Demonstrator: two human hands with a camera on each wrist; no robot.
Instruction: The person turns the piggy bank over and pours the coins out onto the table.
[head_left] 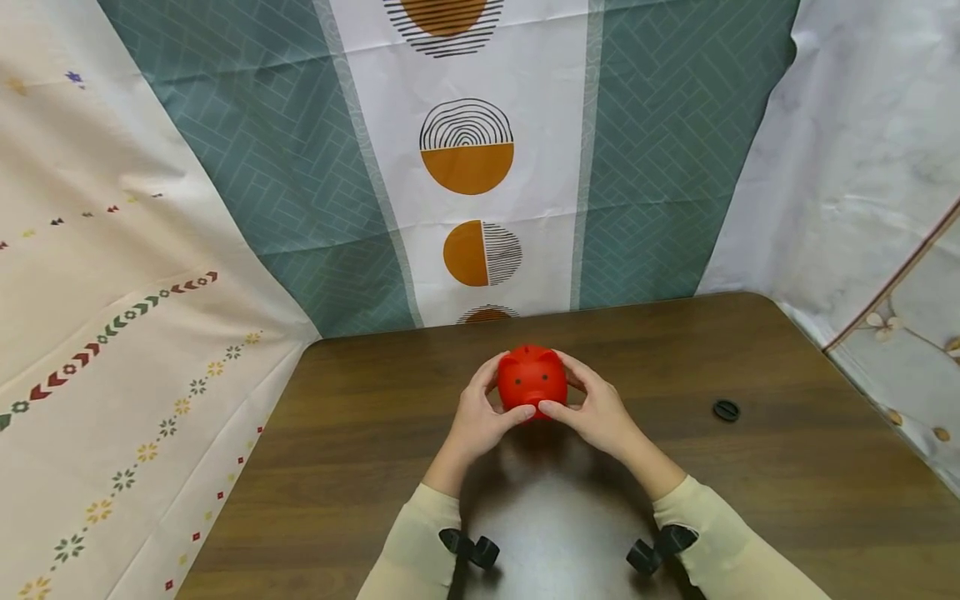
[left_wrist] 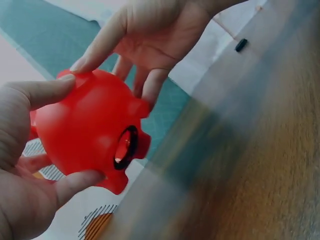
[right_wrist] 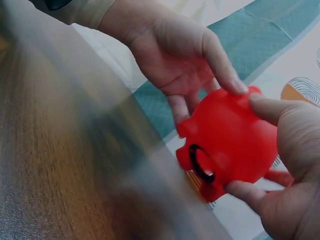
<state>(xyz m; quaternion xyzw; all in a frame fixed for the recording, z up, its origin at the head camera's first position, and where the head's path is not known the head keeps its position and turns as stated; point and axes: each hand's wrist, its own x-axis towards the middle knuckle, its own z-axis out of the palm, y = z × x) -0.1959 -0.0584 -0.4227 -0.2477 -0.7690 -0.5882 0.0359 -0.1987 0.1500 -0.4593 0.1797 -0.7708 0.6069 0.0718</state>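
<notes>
A red piggy bank, its eyes and snout facing the head camera, is held between both hands above the table. On its underside, a round hole with a black rim stands uncovered among the stubby feet. My left hand grips one side, thumb on the front and fingers curled around behind. From the other side my right hand grips it the same way, and the two thumb tips nearly meet below the snout. A slotted black plug lies on the table to the right of the hands.
The brown wooden table runs back to a green and white patterned cloth. A cream patterned cloth hangs at the left, and a white marbled cloth at the right. Black wrist mounts sit on the sleeves.
</notes>
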